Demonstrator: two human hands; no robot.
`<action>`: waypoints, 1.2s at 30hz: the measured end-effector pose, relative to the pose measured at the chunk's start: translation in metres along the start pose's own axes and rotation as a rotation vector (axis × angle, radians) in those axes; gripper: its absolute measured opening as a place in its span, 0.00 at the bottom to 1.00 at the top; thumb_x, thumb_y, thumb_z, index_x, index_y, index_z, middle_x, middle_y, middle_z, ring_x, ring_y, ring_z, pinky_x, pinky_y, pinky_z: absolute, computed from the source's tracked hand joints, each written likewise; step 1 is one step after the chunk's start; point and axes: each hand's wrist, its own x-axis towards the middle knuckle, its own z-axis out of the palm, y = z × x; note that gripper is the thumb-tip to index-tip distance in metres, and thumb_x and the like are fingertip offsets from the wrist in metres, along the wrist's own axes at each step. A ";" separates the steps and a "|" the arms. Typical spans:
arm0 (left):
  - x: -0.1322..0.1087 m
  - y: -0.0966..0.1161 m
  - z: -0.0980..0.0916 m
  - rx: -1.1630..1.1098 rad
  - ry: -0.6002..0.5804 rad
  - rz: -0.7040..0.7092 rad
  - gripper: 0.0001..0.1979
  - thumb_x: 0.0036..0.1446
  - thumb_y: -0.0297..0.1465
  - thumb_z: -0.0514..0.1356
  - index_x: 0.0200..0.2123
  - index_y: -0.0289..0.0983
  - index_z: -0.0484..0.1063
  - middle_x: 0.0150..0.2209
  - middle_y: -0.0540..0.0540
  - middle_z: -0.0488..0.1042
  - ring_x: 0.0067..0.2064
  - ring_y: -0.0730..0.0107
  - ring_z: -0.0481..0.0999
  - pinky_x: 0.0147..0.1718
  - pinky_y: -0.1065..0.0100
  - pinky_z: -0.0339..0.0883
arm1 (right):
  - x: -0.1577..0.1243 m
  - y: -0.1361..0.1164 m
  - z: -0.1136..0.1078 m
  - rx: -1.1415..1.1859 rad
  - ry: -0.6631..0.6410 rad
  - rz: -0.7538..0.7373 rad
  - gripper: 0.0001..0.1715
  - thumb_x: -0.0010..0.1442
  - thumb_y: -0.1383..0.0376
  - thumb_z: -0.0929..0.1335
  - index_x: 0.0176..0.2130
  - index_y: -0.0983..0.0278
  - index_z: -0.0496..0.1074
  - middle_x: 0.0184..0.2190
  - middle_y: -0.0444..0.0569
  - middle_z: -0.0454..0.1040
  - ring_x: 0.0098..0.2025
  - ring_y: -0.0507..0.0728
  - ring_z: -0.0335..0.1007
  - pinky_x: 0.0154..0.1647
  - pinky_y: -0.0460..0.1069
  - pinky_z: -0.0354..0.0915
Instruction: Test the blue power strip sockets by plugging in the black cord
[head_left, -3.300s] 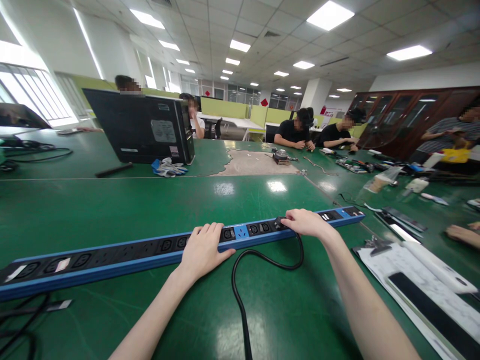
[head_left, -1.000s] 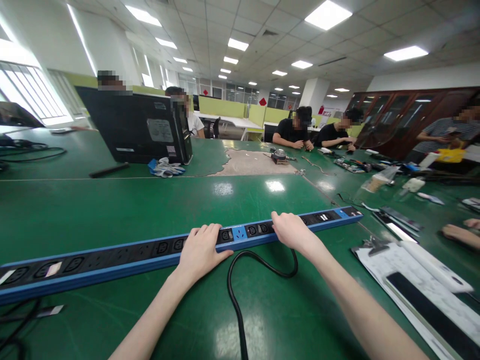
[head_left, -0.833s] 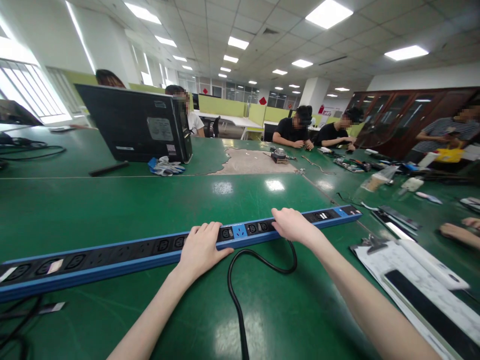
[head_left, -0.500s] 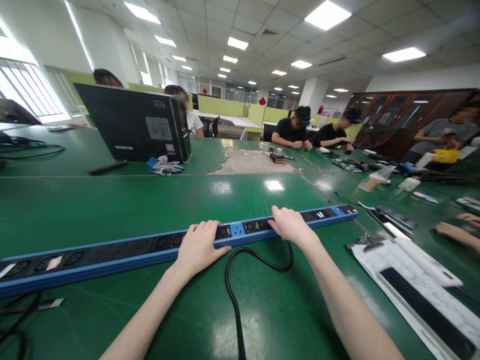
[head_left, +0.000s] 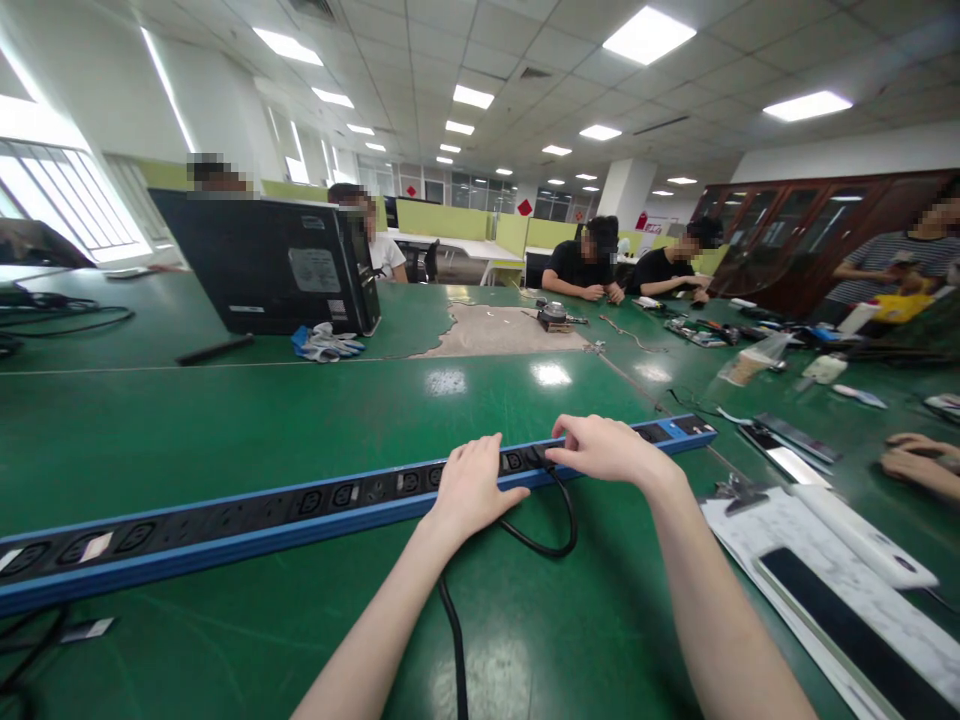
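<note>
Power strip (head_left: 225, 515), one long straight bar with blue rails and a black socket face, lies slantwise across the glossy green surface (head_left: 225, 420). The left hand (head_left: 472, 487) lies flat and unclenched on its top. Just right of it, the right hand (head_left: 611, 450) pinches the black plug (head_left: 541, 458) seated in the strip. One smooth black cable (head_left: 559, 535) loops from the plug on the near side. Beyond the strip, open surface runs up to one black computer case (head_left: 262, 265). Right of its far end lie white papers (head_left: 757, 520).
</note>
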 end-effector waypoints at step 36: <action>0.013 0.005 0.035 0.049 0.077 -0.031 0.29 0.52 0.52 0.66 0.52 0.42 0.70 0.47 0.43 0.73 0.51 0.53 0.69 0.47 0.57 0.58 | 0.033 -0.009 0.045 -0.097 -0.012 0.032 0.27 0.63 0.44 0.63 0.42 0.63 0.74 0.38 0.56 0.79 0.39 0.64 0.76 0.38 0.51 0.61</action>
